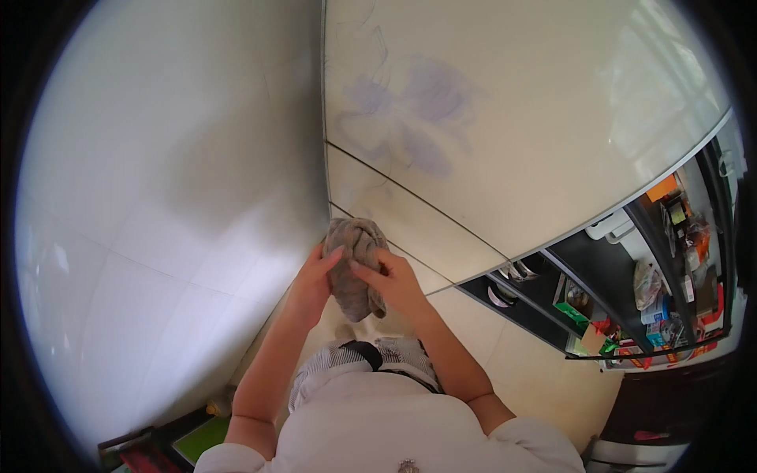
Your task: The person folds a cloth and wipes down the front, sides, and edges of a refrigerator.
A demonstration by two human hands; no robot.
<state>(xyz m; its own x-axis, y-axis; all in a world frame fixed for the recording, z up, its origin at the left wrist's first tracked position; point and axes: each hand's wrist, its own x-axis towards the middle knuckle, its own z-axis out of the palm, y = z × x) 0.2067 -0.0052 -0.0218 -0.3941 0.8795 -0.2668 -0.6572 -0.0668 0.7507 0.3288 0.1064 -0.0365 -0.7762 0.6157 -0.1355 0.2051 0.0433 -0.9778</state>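
Note:
A crumpled grey-brown cloth (355, 276) is bunched up between my two hands in front of my waist. My left hand (314, 277) grips it along its left side, thumb pressed on top. From the right, my right hand (394, 280) holds the same cloth with thumb and fingers, some of them hidden behind its folds. Just beyond the cloth stands a glossy cream panelled front (544, 94) with a pale purple flower print and dark seams, like a refrigerator's. Whether the cloth touches that front I cannot tell.
A white tiled wall (142, 181) rises close on the left. On the right, a dark shelf rack (591, 272) holds several packets, boxes and bags. Beige floor tiles (512, 347) lie below. At lower left sits a green flat item (206, 433).

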